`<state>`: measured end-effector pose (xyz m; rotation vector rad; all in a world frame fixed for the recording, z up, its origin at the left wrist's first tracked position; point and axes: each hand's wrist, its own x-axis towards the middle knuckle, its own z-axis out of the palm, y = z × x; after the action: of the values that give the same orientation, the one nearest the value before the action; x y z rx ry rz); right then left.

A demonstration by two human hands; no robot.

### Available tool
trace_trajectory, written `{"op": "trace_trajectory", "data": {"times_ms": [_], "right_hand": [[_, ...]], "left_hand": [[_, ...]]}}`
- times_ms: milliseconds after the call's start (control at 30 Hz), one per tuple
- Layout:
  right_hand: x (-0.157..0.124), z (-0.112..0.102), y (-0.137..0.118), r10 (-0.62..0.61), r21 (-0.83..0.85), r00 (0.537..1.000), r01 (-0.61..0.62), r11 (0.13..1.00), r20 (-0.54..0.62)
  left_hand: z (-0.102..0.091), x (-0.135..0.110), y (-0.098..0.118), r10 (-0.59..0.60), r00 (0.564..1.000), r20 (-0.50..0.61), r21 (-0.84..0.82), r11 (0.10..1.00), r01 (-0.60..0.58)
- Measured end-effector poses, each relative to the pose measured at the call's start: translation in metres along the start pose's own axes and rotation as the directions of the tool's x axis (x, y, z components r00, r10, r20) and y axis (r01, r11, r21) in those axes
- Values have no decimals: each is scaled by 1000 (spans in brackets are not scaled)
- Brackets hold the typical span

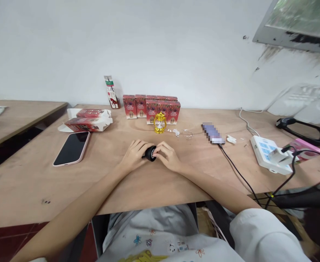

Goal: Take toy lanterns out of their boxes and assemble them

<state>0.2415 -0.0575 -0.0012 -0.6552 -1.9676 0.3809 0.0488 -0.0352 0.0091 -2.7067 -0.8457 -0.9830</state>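
Low over the table, my left hand point(134, 155) is closed around a small black round object point(150, 154) lying on its side, its open end facing right and paler inside. My right hand point(167, 155) has its thumb and fingers pinched together at that end. Whether the fingertips hold a smaller part there is hidden. Just beyond the hands stands a small gold lantern point(159, 123) with a clear middle. Small white pieces point(176, 133) and thin bent wires point(188, 134) lie to its right.
Red printed boxes point(163, 109) stand against the wall, beside a tall clear package point(112, 94). Opened red cartons point(90, 122) and a pink-edged phone point(72, 148) lie left. On the right are a cabled phone point(212, 133), a power strip point(266, 153) and a black headband point(304, 131).
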Motion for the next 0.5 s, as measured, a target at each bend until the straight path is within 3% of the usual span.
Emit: {"op": "trace_trajectory", "data": {"times_ms": [500], "right_hand": [[-5,7,7,-69,-161,992,86,983,110]], "left_hand": [[3,-2,-1,-30,999,29,-25,999,30]]}}
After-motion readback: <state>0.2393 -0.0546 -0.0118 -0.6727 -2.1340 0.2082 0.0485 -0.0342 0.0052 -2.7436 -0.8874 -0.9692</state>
